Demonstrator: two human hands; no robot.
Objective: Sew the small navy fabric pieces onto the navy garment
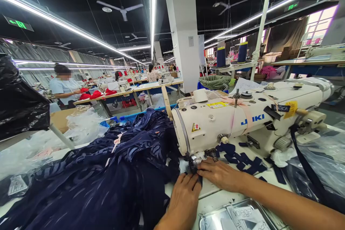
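Sewing table (212,198), hands (185,194) (222,173) half-curled; both touching dark cloth (200,180)

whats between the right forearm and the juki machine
In the head view, scattered navy fabric pieces lie between the right forearm and the white sewing machine.

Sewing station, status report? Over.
Left hand, right hand close together by sewing machine. Dark cloth at fingers. Navy pile crowds left side; scraps beyond right hand.
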